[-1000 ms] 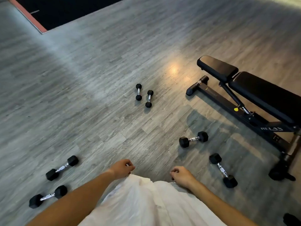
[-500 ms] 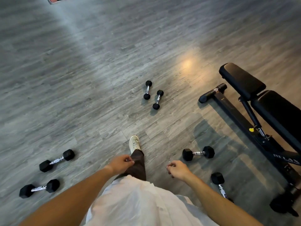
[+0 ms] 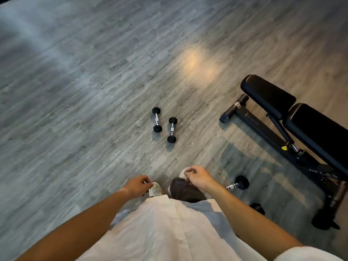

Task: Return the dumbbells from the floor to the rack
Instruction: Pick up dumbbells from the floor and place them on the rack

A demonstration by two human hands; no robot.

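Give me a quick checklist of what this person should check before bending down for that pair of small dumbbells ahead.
1. Left hand free: ok, loosely curled, holding nothing.
2. Right hand free: ok, also holding nothing.
3. Pair of small dumbbells reachable: not ok yet, they lie side by side on the floor some steps ahead of the feet.
4. Path to them clear: ok, only bare floor in between.
5. Trip hazards nearby: not ok, another dumbbell lies just right of the right foot, and the bench stands on that side.
6. Rack located: cannot tell, it is not in view.
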